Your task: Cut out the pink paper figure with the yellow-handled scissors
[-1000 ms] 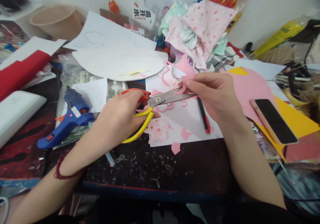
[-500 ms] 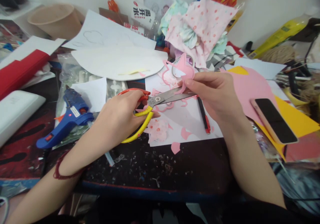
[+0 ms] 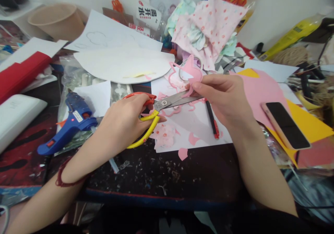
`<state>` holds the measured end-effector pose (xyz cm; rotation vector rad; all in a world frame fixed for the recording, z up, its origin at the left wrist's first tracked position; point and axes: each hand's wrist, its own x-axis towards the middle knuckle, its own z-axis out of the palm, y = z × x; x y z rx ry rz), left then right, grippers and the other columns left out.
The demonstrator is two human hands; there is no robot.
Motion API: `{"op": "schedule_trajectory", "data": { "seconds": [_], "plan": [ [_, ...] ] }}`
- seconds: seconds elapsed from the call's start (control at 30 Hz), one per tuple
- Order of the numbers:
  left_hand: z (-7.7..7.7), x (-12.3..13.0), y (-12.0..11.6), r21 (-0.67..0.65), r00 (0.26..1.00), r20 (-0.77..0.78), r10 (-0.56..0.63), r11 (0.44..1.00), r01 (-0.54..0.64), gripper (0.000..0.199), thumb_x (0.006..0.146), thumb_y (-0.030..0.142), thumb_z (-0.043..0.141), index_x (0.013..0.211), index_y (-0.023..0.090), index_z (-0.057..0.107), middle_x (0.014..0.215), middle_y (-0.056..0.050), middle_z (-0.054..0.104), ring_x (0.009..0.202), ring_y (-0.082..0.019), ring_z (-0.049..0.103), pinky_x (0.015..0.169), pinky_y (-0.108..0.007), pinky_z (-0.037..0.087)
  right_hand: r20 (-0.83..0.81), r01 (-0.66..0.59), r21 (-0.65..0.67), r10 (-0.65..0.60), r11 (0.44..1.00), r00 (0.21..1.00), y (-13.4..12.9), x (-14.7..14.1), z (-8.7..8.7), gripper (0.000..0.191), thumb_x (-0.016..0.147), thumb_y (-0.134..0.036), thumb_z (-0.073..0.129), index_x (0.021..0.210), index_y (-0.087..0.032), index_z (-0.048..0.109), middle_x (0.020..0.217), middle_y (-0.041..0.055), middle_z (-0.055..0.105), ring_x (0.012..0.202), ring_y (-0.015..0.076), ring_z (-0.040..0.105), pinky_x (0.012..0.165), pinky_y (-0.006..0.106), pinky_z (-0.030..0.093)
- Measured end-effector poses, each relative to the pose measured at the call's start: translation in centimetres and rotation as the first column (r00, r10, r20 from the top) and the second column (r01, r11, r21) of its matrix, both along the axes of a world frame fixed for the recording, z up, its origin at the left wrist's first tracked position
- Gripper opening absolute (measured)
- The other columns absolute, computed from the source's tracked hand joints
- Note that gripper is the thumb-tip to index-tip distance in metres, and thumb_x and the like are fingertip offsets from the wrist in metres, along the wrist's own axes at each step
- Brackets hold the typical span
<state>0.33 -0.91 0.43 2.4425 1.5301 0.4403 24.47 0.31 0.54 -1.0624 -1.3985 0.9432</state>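
Note:
My left hand (image 3: 127,121) is closed round the handles of a pair of scissors (image 3: 164,103), one loop red and the other yellow. Their blades point right, slightly apart, and reach up to a pink paper cutout (image 3: 191,70) with pointed edges. My right hand (image 3: 224,96) pinches that cutout between thumb and fingers, close to the blade tips. Beneath the blades, pink paper scraps (image 3: 193,138) lie on a white sheet (image 3: 169,147). A pink flowered piece (image 3: 165,135) rests there too, beside a black and red pen (image 3: 212,119).
A blue glue gun (image 3: 70,126) lies on a plastic bag at left. To the right, a phone (image 3: 287,125) sits on pink and yellow paper (image 3: 310,122). Behind my hands are a white oval board (image 3: 122,63) and crumpled polka-dot fabric (image 3: 208,25). Small bits litter the dark table (image 3: 198,178).
Hardly anything differs. Both hands, the scissors and the pink cutout keep almost the same position, and the whole view has shifted very slightly.

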Motion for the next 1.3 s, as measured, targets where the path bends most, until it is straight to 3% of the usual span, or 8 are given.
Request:
{"op": "schedule_trajectory", "data": {
  "seconds": [0.7,1.3],
  "plan": [
    [0.32,0.10,-0.06,-0.031,0.999,-0.017,0.028,0.999,-0.029,0.037,0.085,0.053,0.063,0.097,0.018,0.061,0.092,-0.008,0.071,0.077,-0.024,0.064,0.063,-0.032,0.038,0.020,0.005,0.024,-0.005,1.000,1.000,0.09,0.06,-0.14,0.005,0.079,-0.023,0.077,0.075,-0.025,0.079,0.072,-0.0008,0.073,0.076,0.0164,0.069,0.080,0.037,0.059],
    [0.36,0.09,-0.08,-0.030,1.000,-0.012,-0.003,1.000,0.003,0.041,0.086,0.050,0.063,0.107,0.016,0.063,0.093,-0.009,0.072,0.077,-0.023,0.064,0.064,-0.031,0.039,0.024,0.003,0.033,-0.004,0.999,1.000,0.10,0.06,-0.05,0.005,0.079,-0.022,0.077,0.076,-0.024,0.080,0.072,-0.0011,0.073,0.075,0.0159,0.068,0.079,0.036,0.058]
  ]
}}
